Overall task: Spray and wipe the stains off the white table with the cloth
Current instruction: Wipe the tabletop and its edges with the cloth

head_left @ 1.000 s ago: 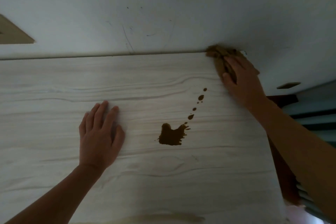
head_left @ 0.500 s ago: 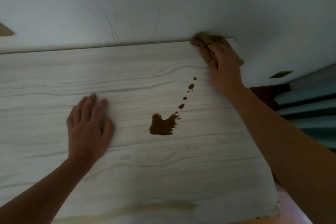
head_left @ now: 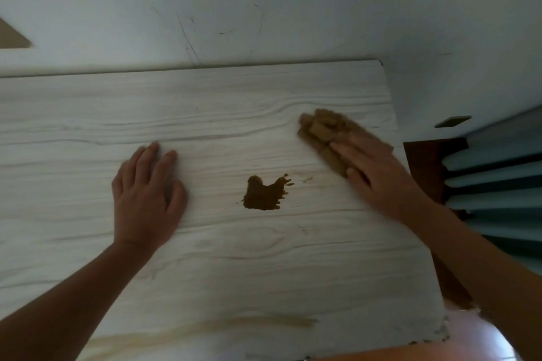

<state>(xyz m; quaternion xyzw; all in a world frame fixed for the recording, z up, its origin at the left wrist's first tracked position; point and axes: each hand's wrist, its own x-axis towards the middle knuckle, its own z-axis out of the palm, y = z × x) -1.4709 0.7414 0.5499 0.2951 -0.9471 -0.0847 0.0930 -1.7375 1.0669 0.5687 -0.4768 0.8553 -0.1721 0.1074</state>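
A white wood-grain table fills the view. A dark brown stain sits near its middle, with a faint smear just right of it. My right hand presses flat, fingers straight, on a crumpled brown cloth up and right of the stain, close to the table's right edge. My left hand rests flat on the table left of the stain. A pale tan streak runs along the near edge. No spray bottle is in view.
A white wall with scuff marks rises behind the table. Past the table's right edge stand dark brown furniture and a stack of pale blue slats. The table's near right corner looks chipped.
My right hand has dragged the cloth from the far right corner toward me. The trail of small drops above the big stain is gone, leaving a faint smear. My left hand stays put.
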